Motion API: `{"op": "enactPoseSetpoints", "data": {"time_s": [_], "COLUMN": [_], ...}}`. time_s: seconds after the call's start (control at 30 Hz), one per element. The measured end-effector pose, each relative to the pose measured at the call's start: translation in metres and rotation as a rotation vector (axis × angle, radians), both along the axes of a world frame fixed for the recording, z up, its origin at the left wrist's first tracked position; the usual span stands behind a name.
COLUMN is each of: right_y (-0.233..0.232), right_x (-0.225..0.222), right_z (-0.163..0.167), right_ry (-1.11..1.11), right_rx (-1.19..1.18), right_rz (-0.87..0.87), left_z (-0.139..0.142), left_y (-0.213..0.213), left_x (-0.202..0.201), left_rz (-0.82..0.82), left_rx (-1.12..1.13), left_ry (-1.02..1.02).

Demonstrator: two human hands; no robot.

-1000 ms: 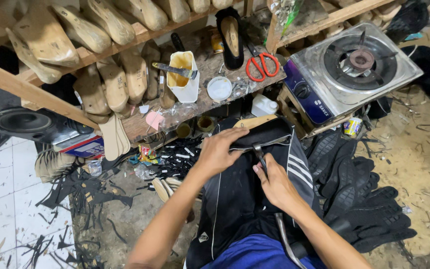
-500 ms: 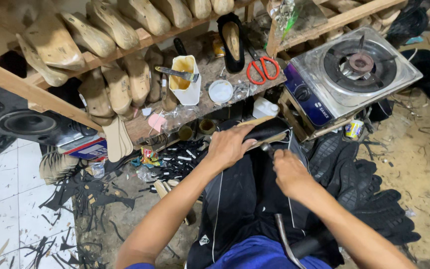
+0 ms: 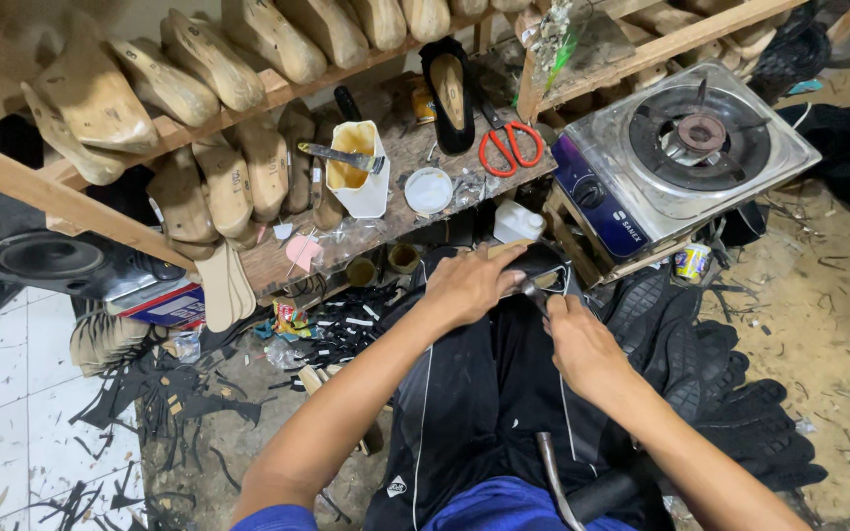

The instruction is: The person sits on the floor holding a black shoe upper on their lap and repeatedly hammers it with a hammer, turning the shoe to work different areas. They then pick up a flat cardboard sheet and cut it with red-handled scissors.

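Observation:
A black shoe (image 3: 546, 262) rests on my lap, over my dark trousers (image 3: 464, 413). My left hand (image 3: 472, 283) lies over the shoe's near side and grips it. Just to its right, my right hand (image 3: 582, 342) is closed around a thin metal tool (image 3: 533, 291) whose tip touches the shoe beside my left fingers. Most of the shoe is hidden under my left hand.
A wooden bench (image 3: 415, 157) ahead carries a glue cup with a brush (image 3: 359, 169), a white lid (image 3: 429, 190), red scissors (image 3: 511, 146) and wooden lasts (image 3: 223, 187). A gas stove (image 3: 691, 147) stands right, a speaker (image 3: 46, 256) left, black soles (image 3: 730, 383) and scraps on the floor.
Both hands have moved a little forward and right along my lap, closing in together on the shoe. The right hand's tool now touches the shoe.

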State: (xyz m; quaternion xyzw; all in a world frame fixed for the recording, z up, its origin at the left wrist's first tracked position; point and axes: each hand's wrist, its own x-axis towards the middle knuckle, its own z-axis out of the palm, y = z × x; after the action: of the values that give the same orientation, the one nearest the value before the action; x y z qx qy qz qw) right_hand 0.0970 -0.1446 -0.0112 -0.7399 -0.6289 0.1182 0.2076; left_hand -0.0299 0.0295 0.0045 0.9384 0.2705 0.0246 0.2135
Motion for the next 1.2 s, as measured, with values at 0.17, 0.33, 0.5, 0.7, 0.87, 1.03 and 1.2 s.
{"op": "enactPoseSetpoints", "data": {"time_s": [0.17,0.33,0.5,0.7,0.87,1.03,1.2], "right_y": [-0.007,-0.007,0.001,-0.021,-0.019,-0.01,-0.006], "right_x": [0.004,-0.008,-0.01,-0.022,-0.04,-0.043,-0.064], "right_z": [0.014,0.007,-0.004,0.001,0.005,0.018,0.014], "right_ry": [0.05,0.28,0.112,0.91,1.473,1.315,0.962], "right_rx": [-0.073,0.412,0.137,-0.503,-0.315,-0.389,-0.45], "right_rz": [-0.132,-0.115,-0.141,-0.383,-0.049,-0.002,-0.175], "left_z": [-0.016,-0.031,-0.019,0.027,0.026,0.019,0.02], "left_y": [-0.002,0.022,0.02,0.02,-0.009,-0.038,-0.041], "left_x": [0.004,0.014,0.01,-0.064,-0.11,-0.113,-0.117], "left_rz": [-0.011,-0.136,-0.207,-0.231,-0.035,0.031,0.117], "left_rx": [0.097,-0.106,-0.127,-0.344,-0.391,-0.276,-0.309], "left_ry": [0.064,0.05,0.026,-0.185,-0.471,-0.575,-0.538]}}
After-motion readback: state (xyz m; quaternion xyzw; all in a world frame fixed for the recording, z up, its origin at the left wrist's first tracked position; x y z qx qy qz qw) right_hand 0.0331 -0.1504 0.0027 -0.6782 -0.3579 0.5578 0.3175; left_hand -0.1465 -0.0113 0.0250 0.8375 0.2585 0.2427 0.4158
